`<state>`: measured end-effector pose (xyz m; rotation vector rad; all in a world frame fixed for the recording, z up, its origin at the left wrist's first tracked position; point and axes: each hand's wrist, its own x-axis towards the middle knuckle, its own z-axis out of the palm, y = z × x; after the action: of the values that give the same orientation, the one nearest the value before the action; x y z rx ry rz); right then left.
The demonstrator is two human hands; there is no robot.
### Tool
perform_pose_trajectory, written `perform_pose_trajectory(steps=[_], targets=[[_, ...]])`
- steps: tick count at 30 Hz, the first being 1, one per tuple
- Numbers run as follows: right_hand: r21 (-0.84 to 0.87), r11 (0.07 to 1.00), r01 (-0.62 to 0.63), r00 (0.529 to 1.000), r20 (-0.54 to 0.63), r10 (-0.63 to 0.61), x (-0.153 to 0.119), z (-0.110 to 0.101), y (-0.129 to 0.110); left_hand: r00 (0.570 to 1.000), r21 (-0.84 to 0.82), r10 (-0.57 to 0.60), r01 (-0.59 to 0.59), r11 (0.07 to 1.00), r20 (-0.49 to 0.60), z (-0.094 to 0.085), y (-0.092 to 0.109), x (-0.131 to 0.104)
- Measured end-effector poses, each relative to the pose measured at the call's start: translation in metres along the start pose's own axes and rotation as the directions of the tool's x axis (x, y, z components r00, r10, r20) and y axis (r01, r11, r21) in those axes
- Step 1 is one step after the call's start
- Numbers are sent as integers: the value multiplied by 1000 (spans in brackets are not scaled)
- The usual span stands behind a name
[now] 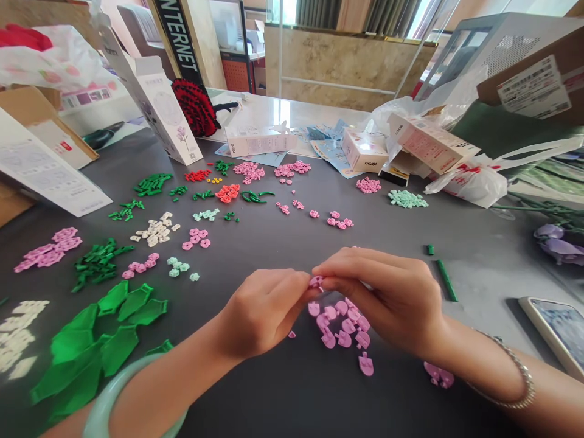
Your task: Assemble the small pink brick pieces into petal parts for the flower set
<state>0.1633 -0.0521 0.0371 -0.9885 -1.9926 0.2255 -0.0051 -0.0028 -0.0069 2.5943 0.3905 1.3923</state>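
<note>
- Dark desk (255, 395), strewn with small parts, with a marbled panel (347, 61) and an INTERNET sign (180, 36) well beyond the pink heap (345, 326).
- Just above the far edge of the pink heap: one pink piece (316, 282), pinched between two hands.
- Left of the pink heap: left hand (264, 310), fingers together and clamped on the pink piece, thumb mostly hidden; pale green bangle (104, 389) around the forearm.
- Reaching over the right side of the pink heap: right hand (387, 298), thumb and fingers clamped on the same piece, tips close to those of the other hand; bracelet (527, 383) around the wrist.
- Further left of the pink heap: green leaves (121, 350), then white tiles (20, 331).
- Beyond the pink heap to the left: cream parts (155, 231), red parts (197, 175) and orange flowers (227, 193).
- Straight beyond the pink heap: small pink clusters (340, 222).
- Right of the pink heap: green rod (446, 281), then phone (559, 334), with a purple flower (563, 249) further back.
- Nearer and to the right of the pink heap: pink parts (438, 373), beside the right forearm.
- Well beyond the pink heap: upright white box (164, 109) at left, tilted pink box (429, 143) at right.
</note>
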Motion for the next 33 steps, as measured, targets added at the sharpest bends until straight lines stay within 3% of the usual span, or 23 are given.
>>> perform_pose_trajectory(steps=[8, 15, 19, 22, 29, 33], targets=[[10, 999, 43, 998, -35, -43, -3, 5, 4, 1000, 77, 6, -6, 997, 3, -1, 2, 0], [-76, 986, 152, 983, -98, -159, -5, 7, 8, 999, -15, -49, 49, 999, 1, -2, 5, -1], [-247, 922, 298, 951, -5, -309, -9, 3, 9, 988, -263, -145, 156, 952, 58, -1, 9, -3], [-309, 884, 350, 934, 41, -355, -11, -1, 7, 974, -405, -212, 226, 886, 80, 1, 12, -4], [-338, 855, 393, 919, 151, -363, -13, -12, -1, 974, -434, -214, 227, 872, 79, 0, 13, -4], [-331, 858, 393, 920, 151, -363, -13, -13, -2, 985, -408, -164, 170, 897, 50, 0, 12, -3]])
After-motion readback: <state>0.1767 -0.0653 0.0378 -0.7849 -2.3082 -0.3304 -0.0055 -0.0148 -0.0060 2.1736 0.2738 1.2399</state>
